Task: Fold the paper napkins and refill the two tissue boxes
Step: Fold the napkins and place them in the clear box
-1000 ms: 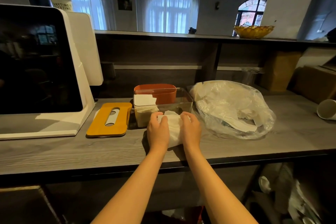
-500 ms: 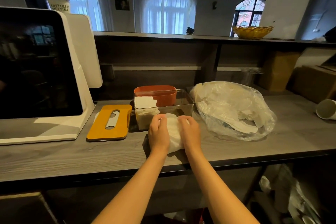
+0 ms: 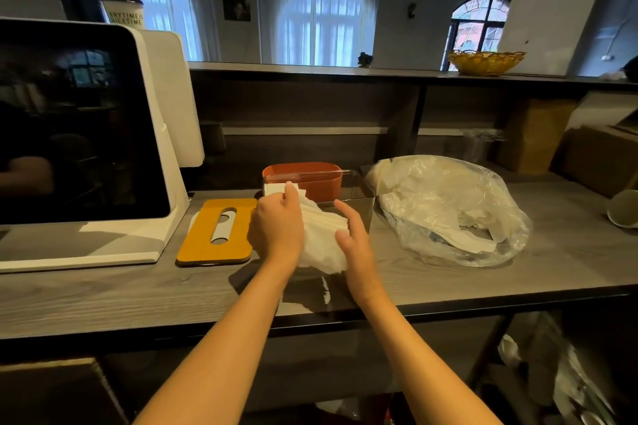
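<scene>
My left hand (image 3: 276, 228) grips a stack of white paper napkins (image 3: 321, 238), lifted off the counter in front of the clear tissue box (image 3: 359, 203). My right hand (image 3: 352, 235) is beside the stack with fingers spread and relaxed, touching its right side. Behind the clear box stands an orange tissue box (image 3: 303, 176). A yellow slotted lid (image 3: 217, 231) lies flat to the left. A clear plastic bag (image 3: 448, 210) with more white napkins lies to the right.
A white point-of-sale screen (image 3: 79, 141) fills the left of the grey counter (image 3: 103, 290). A paper cup (image 3: 623, 209) lies on its side at far right. Cardboard boxes (image 3: 600, 159) sit at the back right. A yellow basket (image 3: 486, 62) is on the upper shelf.
Both hands pressed the napkin stack on the counter before. Now my left hand has lifted it toward the clear box, and my right hand has opened and come off the top.
</scene>
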Available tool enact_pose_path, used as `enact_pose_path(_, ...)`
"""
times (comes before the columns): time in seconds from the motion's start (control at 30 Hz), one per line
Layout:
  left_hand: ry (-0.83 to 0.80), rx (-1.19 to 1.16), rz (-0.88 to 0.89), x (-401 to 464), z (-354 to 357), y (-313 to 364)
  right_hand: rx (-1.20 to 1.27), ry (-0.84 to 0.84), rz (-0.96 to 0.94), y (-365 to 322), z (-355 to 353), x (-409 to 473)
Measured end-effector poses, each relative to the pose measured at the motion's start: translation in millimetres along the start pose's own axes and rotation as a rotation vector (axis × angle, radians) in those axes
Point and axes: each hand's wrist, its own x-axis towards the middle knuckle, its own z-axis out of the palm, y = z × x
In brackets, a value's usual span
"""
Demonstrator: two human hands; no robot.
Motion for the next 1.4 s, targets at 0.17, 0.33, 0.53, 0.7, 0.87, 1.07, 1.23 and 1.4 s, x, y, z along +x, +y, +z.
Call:
enact_pose_path(0.17,-0.022,0.073,0.017,11,-13,0,-0.147,-0.206,-0.001,0,8,-5)
enact_pose_path(0.33,-0.285,0.010,-0.004,12,-19,-13,0.011,-0.122,0.076,3,-3,4)
enact_pose_path(0.53,-0.718,-0.247,0.060,3,-37,-24,0.299,0.017,0.342,-7,-18,16)
enact_pose_path(0.7,-1.010,-0.493,-0.359,-12,-35,-18,0.231,0.136,0.485,-28,-22,24)
enact_pose_path(0.87,-1.018,-0.679,-0.609,-27,-27,-2,0.041,0.159,0.492,-43,-10,27)
enact_pose_path(1.07,-0.564,-0.696,-0.673,-41,0,0,0.137,0.067,0.486,-45,2,23)
enact_pose_path(1.23,-0.360,-0.929,-0.633,-44,3,-4,-0.115,-0.154,0.363,-43,0,10)
enact_pose_path(1.4,-0.444,-1.026,-0.588,-37,-5,-23,-0.337,-0.286,0.283,-43,-21,8)
